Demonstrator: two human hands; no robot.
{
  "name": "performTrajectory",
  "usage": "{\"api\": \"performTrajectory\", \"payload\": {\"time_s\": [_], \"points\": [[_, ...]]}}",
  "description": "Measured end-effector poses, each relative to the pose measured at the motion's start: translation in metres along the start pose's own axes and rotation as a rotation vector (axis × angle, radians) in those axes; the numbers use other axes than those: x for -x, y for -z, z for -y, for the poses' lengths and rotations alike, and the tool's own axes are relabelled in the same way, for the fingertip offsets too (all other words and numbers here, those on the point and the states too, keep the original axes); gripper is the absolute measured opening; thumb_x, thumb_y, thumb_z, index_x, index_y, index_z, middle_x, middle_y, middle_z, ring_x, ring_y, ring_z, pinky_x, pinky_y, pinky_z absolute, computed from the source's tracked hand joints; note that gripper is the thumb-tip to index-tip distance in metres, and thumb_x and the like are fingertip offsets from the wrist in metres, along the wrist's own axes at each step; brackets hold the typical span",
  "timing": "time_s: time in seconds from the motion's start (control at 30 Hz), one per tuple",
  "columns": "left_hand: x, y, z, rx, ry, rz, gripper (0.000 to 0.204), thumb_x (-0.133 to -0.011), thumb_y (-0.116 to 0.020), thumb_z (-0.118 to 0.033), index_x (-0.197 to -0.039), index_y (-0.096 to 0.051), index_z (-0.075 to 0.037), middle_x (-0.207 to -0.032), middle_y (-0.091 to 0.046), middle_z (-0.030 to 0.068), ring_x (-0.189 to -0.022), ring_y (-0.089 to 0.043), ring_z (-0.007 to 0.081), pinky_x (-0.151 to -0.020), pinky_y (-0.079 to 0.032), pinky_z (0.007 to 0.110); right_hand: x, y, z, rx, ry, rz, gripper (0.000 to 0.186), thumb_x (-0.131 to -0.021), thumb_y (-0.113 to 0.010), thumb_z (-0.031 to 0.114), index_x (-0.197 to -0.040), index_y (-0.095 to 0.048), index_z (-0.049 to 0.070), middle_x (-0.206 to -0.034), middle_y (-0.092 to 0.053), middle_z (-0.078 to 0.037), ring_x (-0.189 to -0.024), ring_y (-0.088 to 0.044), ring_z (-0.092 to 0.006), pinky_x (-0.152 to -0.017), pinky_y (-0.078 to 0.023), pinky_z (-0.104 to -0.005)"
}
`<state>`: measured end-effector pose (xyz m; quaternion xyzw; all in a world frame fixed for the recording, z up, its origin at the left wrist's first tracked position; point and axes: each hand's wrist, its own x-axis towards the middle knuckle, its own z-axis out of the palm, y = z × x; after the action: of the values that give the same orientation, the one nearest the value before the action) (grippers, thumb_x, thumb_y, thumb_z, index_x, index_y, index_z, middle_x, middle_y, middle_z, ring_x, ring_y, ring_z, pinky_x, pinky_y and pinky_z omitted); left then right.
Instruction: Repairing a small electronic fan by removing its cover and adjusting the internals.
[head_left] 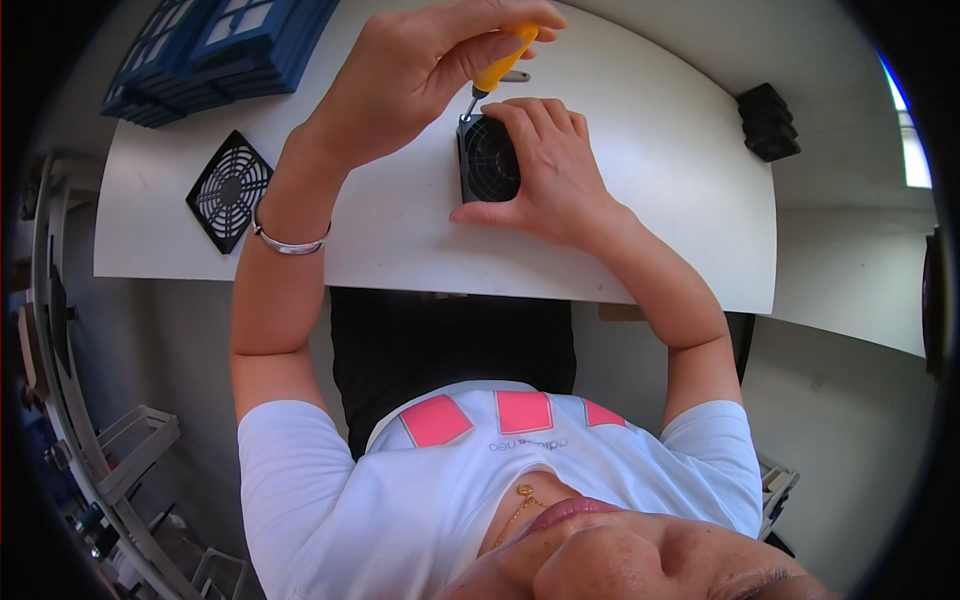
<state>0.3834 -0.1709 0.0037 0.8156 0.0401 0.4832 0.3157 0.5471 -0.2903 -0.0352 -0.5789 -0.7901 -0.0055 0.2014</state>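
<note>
My left hand [385, 90] is closed round the yellow handle of a screwdriver [506, 62]. The shaft points down, and its tip meets the upper left corner of a small square black cooling fan [488, 165]. Spread around that fan, my right hand [555, 165] grips it against the white table, thumb at the near edge and fingers at the far edge. Some of the fan's right side is hidden under that hand. A small grey piece with a rounded, holed end [516, 76] shows just behind the screwdriver; the rest of it is hidden.
A square black fan grille [230, 190] lies left of my left forearm on the white table [400, 225]. Blue plastic bins [235, 50] stand at the far left. Several black fans [768, 122] are grouped at the right edge. A grey shelf frame [85, 420] is beyond the table's left.
</note>
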Motion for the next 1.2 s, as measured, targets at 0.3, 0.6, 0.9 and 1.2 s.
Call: {"api": "performTrajectory", "payload": {"time_s": [0.3,0.6,0.9,1.2], "points": [[-0.006,-0.011,-0.004,-0.255,-0.125,-0.143,0.028,-0.09,-0.07,-0.014,-0.115,-0.067,-0.002,-0.089,-0.07,0.0101,-0.074,-0.069,0.0171,-0.065,-0.056,0.025,-0.001,-0.003,0.002,0.042,-0.028,0.005,0.098,-0.061,-0.076,0.071,-0.124,-0.053,0.0,-0.117,-0.055,-0.015,-0.113,-0.048,-0.0301,-0.097,-0.034,-0.0421],[-0.004,0.001,-0.011,-0.325,0.146,-0.08,0.024,-0.096,-0.062,-0.015,-0.118,-0.066,-0.006,-0.081,-0.064,0.0072,-0.071,-0.066,0.0134,-0.056,-0.049,0.027,0.002,-0.002,0.003,0.058,-0.035,-0.023,0.098,-0.062,-0.075,0.073,-0.123,-0.054,-0.001,-0.116,-0.056,-0.014,-0.11,-0.048,-0.0295,-0.095,-0.034,-0.0408],[-0.003,0.007,-0.001,0.079,0.136,0.007,0.029,-0.092,-0.068,-0.015,-0.117,-0.066,0.001,-0.103,-0.072,0.0118,-0.09,-0.071,0.019,-0.078,-0.058,0.027,0.003,0.0,0.003,0.076,-0.048,0.0,0.097,-0.063,-0.074,0.073,-0.123,-0.054,-0.001,-0.115,-0.057,-0.014,-0.111,-0.048,-0.0291,-0.094,-0.034,-0.0406],[-0.002,-0.011,0.001,-0.445,-0.017,-0.252,0.024,-0.085,-0.077,-0.019,-0.101,-0.067,-0.004,-0.074,-0.057,0.0033,-0.063,-0.057,0.0102,-0.058,-0.05,0.022,0.001,-0.001,0.004,0.073,-0.051,-0.002,0.097,-0.062,-0.075,0.073,-0.122,-0.054,-0.001,-0.114,-0.057,-0.014,-0.11,-0.048,-0.0285,-0.093,-0.034,-0.0407]]}}
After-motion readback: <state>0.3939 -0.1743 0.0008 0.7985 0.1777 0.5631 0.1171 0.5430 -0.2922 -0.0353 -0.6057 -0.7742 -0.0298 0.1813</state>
